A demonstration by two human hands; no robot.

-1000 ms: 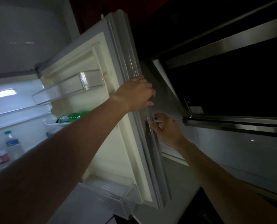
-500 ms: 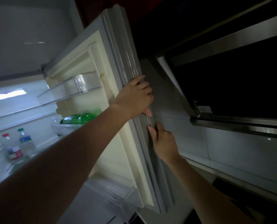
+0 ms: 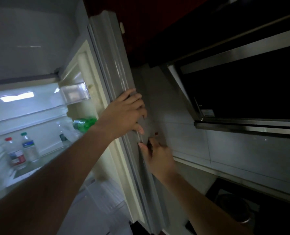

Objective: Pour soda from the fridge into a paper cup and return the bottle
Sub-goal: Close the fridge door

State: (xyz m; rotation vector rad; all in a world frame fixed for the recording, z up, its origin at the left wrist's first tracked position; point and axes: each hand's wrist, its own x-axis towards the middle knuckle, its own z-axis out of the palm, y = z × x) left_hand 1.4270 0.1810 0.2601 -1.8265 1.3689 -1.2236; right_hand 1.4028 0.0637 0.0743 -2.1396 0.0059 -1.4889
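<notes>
Both arms are stretching up, left hand (image 3: 124, 116) gripping the fridge door (image 3: 113, 65) edge, right hand (image 3: 157, 158) at its 5 o'clock curling round it too.

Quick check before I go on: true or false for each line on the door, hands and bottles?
The door is open. True.
The left hand grips the door's edge. True.
The right hand holds the green bottle. False: it is on the door's edge; the bottle lies in the door, untouched.
A red-capped bottle and a green-capped bottle stand inside the fridge. True.
The left hand holds a cup. False: no cup is in view.
</notes>
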